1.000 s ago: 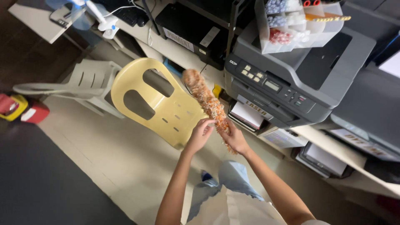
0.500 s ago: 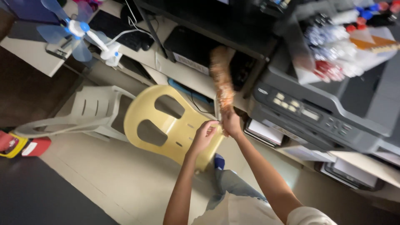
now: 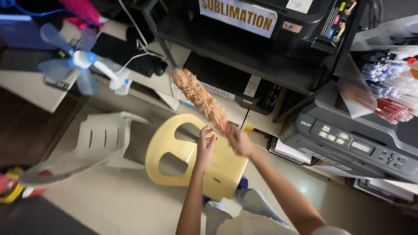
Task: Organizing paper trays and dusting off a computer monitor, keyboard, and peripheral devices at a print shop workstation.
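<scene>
Two hands meet near the middle of the view, over a yellow chair. The right hand is closed around the lower end of an orange duster, gripping it where the fluffy head ends. The left hand is open, fingers spread and pointing up, just beside the duster's base and level with the right hand; I cannot tell whether its fingertips touch the fibres or only come close.

The duster's long axis runs on a slant, from the right hand up and to the left, its free tip ending in front of a dark shelf unit that carries a black printer. So the whole head lies above and left of both hands, away from the person's body. The right hand is on the handle end; the left is the nearer one to the fluffy part, standing alongside its lowest stretch.

A grey printer sits to the right, with a clear bin of pens above it. To the left, a white chair stands by the yellow one, and a small fan with blue blades sits on a desk near a keyboard.
</scene>
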